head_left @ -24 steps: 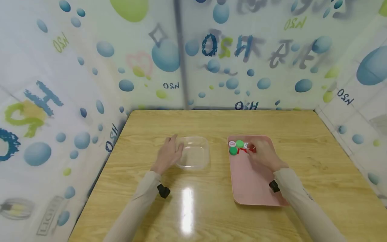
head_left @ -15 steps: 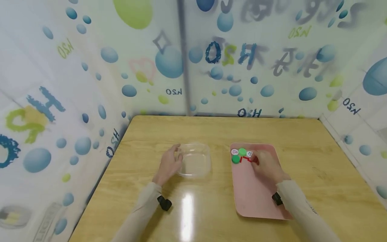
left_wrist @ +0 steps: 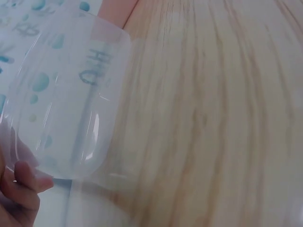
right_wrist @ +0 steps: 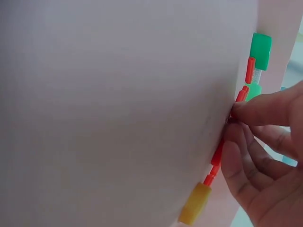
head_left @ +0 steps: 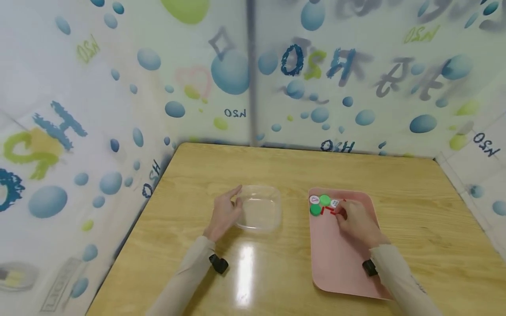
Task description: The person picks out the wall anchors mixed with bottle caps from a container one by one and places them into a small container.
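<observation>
A clear plastic container (head_left: pixel 278 210) sits on the table, open side up. My left hand (head_left: pixel 225 214) grips its left wall, and in the left wrist view the fingers (left_wrist: pixel 21 187) curl at the container's edge (left_wrist: pixel 106 101). My right hand (head_left: pixel 357 221) reaches down over the upper part of a pink tray (head_left: pixel 332 263). Its fingertips come together among short red sticks (head_left: pixel 329 208), pinching one of them. In the right wrist view, red sticks (right_wrist: pixel 250 71) lie in a row around the fingertips, partly hidden by the right hand (right_wrist: pixel 265 146).
Green discs (head_left: pixel 315 210) and white printed discs (head_left: pixel 314 199) lie in the tray's upper left corner. A yellow piece (right_wrist: pixel 195 204) shows in the right wrist view. The wooden table (head_left: pixel 189 184) meets patterned curtains (head_left: pixel 272 105) at its back and left.
The head view has shifted slightly. My right fingertips have moved a little over the red sticks and drawn closer to them, while the left hand stays at the container.
</observation>
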{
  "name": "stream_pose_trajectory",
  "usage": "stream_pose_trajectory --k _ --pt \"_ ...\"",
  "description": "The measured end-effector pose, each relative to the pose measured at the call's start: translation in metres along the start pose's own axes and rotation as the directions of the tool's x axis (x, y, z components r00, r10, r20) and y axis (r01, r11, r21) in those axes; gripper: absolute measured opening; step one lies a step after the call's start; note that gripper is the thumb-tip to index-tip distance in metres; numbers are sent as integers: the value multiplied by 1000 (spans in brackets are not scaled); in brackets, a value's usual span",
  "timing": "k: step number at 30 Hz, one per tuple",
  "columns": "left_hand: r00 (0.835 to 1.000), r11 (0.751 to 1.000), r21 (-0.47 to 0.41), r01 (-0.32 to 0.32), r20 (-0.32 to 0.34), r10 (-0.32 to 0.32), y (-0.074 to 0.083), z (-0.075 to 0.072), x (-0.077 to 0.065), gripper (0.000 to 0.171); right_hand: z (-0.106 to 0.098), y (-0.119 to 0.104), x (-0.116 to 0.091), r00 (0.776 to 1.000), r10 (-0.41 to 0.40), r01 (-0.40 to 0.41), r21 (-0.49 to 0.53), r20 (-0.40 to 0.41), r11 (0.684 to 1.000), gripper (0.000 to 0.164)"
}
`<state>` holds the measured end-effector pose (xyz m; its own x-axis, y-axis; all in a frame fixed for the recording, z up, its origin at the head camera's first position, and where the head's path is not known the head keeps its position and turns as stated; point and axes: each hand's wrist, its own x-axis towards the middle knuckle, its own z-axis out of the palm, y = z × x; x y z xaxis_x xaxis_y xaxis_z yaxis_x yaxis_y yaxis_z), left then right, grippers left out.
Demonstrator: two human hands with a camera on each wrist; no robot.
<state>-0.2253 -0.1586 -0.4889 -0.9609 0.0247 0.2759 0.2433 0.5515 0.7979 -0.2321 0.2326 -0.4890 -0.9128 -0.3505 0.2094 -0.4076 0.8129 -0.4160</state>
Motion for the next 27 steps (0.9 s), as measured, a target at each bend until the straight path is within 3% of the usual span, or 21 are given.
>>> stream_pose_trajectory --k 6,11,15,20,23,27 --pt "999 999 -6 -31 -27 31 4 4 8 45 -8 1 -2 1000 -4 4 -17 -23 1000 5" --pt "999 1000 0 -11 -41 11 6 5 11 45 -16 -2 1 1000 22 -22 18 -14 1000 6" --pt "998 1000 -2 11 -56 -12 6 6 11 45 -24 -8 5 996 -22 23 8 -84 1000 8" --pt "998 999 -21 38 -53 -39 4 6 9 46 -26 -17 9 973 -130 120 -65 -193 991 8" --pt "998 999 -11 38 -53 -38 3 5 7 46 -25 -25 12 976 -125 115 -66 -180 991 7" --pt "998 999 6 43 -55 -42 3 6 3 46 -25 -36 15 993 -63 64 7 -97 998 1"
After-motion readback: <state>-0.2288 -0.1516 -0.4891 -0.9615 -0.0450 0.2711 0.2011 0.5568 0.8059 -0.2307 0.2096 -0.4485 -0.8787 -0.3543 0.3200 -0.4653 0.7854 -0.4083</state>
